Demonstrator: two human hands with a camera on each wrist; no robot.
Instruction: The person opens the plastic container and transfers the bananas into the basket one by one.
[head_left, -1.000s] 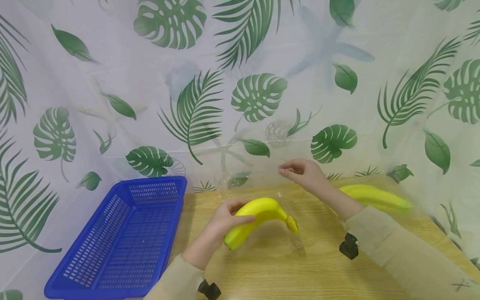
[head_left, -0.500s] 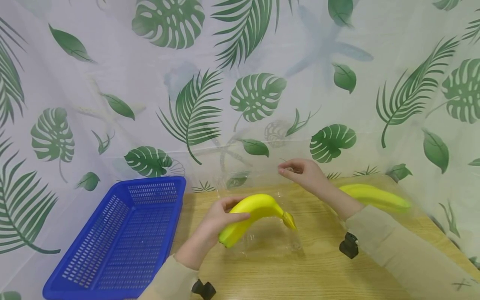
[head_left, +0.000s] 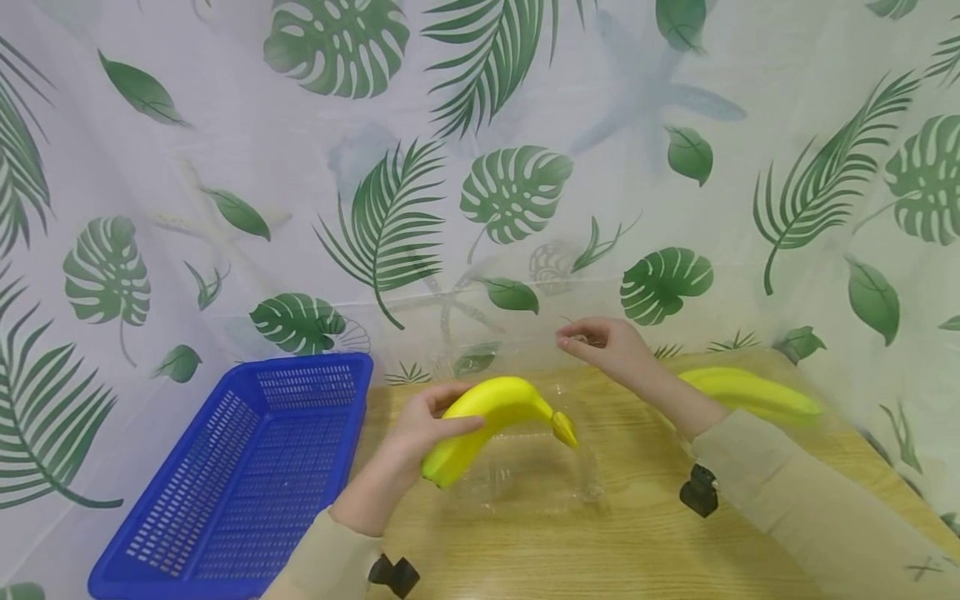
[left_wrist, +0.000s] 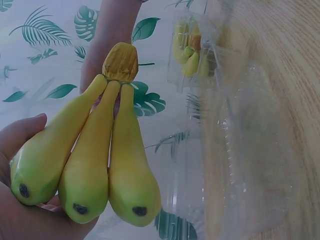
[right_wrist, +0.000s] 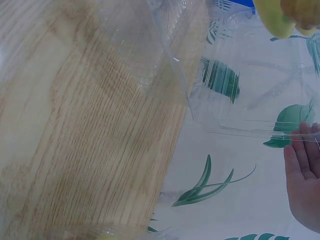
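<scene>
Bananas (head_left: 491, 417) clamped in the left hand (head_left: 412, 429) run sideways, stem toward the clear box (head_left: 528, 479); right hand (head_left: 611, 350) pinches its lid (head_left: 517, 357) near the surface (head_left: 637, 533)'s far edge.

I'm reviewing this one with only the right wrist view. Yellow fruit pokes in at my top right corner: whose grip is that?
Observer: The head view shows the person's left hand gripping it.
Operator: How many pieces are in that grip?
Observer: In the left wrist view, three bananas, joined at one brownish stem.
Operator: Is anything standing farther left, past that hand?
Observer: Yes, the head view shows a blue basket with perforated sides.
</scene>
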